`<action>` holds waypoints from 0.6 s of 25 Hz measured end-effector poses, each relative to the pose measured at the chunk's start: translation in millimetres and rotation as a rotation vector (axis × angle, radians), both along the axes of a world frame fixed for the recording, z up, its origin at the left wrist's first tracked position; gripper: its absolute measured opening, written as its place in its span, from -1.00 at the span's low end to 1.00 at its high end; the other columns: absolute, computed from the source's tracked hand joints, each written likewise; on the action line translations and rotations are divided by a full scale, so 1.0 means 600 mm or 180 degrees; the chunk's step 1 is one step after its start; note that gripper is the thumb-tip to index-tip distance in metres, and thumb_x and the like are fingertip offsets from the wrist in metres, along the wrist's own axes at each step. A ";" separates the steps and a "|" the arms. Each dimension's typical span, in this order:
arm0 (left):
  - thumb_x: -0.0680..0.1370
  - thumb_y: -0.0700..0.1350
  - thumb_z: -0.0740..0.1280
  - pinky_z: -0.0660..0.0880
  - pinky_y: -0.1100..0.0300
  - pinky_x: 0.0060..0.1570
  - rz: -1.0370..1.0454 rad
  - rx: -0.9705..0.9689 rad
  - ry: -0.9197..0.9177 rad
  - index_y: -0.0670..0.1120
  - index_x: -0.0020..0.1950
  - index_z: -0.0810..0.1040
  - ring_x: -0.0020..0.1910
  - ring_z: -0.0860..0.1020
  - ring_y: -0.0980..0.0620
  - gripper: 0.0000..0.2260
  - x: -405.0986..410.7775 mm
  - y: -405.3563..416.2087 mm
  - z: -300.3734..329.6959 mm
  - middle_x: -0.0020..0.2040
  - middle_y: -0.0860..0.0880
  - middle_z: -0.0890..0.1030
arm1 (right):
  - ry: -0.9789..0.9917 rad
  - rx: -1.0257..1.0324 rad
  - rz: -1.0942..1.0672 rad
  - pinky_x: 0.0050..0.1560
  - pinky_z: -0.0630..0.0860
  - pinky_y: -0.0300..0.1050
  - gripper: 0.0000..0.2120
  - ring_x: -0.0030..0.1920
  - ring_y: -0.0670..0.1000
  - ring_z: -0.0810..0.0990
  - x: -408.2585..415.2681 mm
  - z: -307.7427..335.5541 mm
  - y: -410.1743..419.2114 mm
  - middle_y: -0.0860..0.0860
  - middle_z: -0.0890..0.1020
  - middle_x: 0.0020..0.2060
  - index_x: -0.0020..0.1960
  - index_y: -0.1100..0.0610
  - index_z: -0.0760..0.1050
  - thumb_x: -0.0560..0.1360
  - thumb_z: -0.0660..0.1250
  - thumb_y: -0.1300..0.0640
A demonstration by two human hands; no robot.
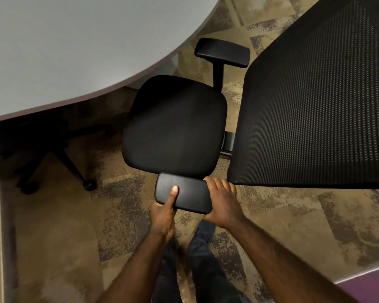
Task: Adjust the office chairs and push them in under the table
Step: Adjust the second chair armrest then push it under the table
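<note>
A black office chair stands beside the grey table [74,51]. Its seat [175,125] points toward the table edge and its mesh backrest [315,110] fills the right side. I hold the near armrest [190,193] with both hands. My left hand [164,213] grips its left end, thumb on top. My right hand [222,202] wraps round its right end. The far armrest [222,52] rises beyond the seat.
Another chair's wheeled base [59,162] sits in shadow under the table at the left. Patterned carpet [293,226] covers the floor. A purple surface with a pale edge [368,281] juts in at the lower right. My legs [197,259] stand right behind the armrest.
</note>
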State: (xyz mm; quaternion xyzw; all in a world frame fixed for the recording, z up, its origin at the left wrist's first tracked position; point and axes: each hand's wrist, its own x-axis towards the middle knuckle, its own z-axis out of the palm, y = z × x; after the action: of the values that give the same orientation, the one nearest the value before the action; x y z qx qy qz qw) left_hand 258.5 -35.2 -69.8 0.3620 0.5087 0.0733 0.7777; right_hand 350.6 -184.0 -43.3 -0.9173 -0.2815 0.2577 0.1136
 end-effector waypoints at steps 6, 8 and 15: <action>0.33 0.00 0.56 0.60 0.09 -0.03 -0.0015 -0.0001 -0.0047 -0.21 0.25 0.54 0.13 0.63 -0.11 -0.44 -0.001 -0.001 -0.048 0.11 -0.16 0.67 | 0.0086 -0.0088 -0.0037 0.45 0.06 0.04 0.05 0.38 0.07 0.23 0.001 -0.038 0.000 -0.01 0.31 0.38 0.52 0.06 0.07 0.21 0.59 -0.09; 0.33 0.01 0.57 0.60 0.11 -0.05 -0.0011 0.0012 -0.0035 -0.22 0.25 0.54 0.12 0.63 -0.12 -0.43 -0.001 0.000 -0.062 0.11 -0.17 0.67 | 0.0104 -0.0093 -0.0061 0.45 0.06 0.04 0.05 0.38 0.07 0.23 0.000 -0.050 0.000 0.00 0.31 0.38 0.51 0.05 0.06 0.21 0.58 -0.07; 0.31 0.02 0.57 0.61 0.11 -0.05 -0.0158 0.0049 0.0079 -0.23 0.16 0.59 0.09 0.65 -0.11 -0.47 -0.002 0.006 -0.097 0.07 -0.18 0.68 | 0.0065 -0.0061 -0.0115 0.43 0.13 0.06 0.02 0.35 0.07 0.26 -0.007 -0.085 0.003 0.00 0.34 0.35 0.50 0.06 0.10 0.20 0.57 -0.09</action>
State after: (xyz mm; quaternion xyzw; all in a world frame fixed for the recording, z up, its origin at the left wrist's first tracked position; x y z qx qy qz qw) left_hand 257.4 -31.5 -128.0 0.3813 0.5086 0.0534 0.7701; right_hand 346.5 -182.4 -94.6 -0.9206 -0.2612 0.2676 0.1124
